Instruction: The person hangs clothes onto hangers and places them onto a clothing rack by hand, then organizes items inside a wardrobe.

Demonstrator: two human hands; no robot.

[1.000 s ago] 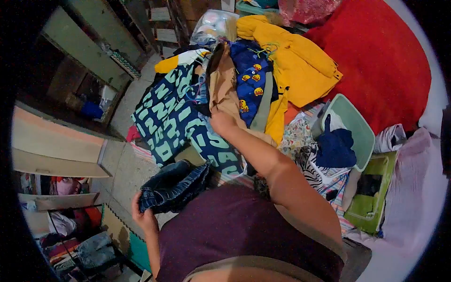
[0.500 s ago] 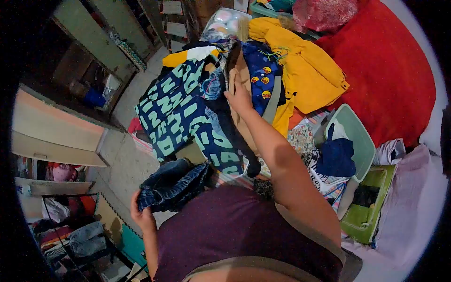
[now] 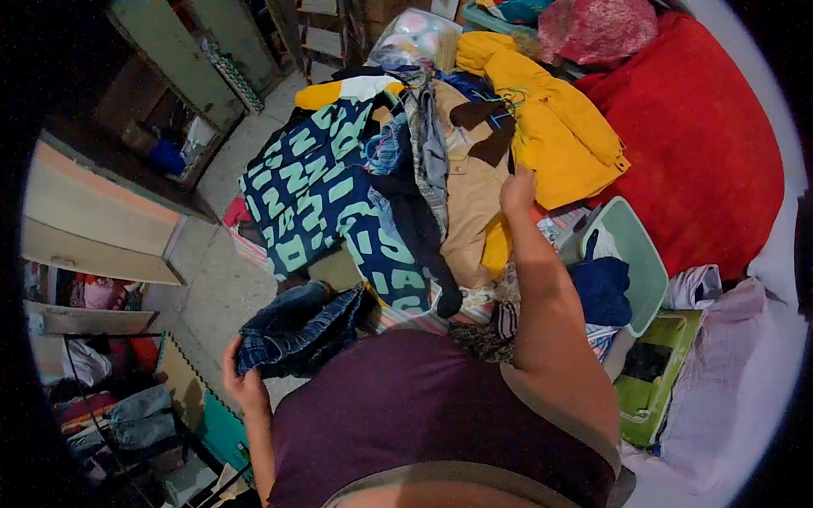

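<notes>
My left hand (image 3: 241, 377) is closed on the edge of a pair of dark blue jeans (image 3: 292, 339), bunched at the lower left of the clothes pile. Over the right side of the pile, my right hand (image 3: 518, 193) has its fingers curled at the edge of a tan garment with a button (image 3: 470, 195); the fingertips are partly hidden. A dark brown cloth (image 3: 491, 131) lies across that garment's upper part. Beside my right hand is a yellow jacket (image 3: 563, 127). To the left spreads a navy garment with mint letters (image 3: 305, 186), and black cloth (image 3: 419, 229) lies between.
A pale green bin (image 3: 648, 267) with clothes stands at the right, before a large red cloth mound (image 3: 694, 135). Near it lies a green lid-like tray (image 3: 656, 381). A rack with folded clothes (image 3: 140, 415) stands lower left, and cabinet doors (image 3: 169, 59) upper left.
My right hand has moved right, and the tan garment now lies spread over the blue garment with yellow ducks. The dark brown cloth has come into view. My left hand still holds the jeans.
</notes>
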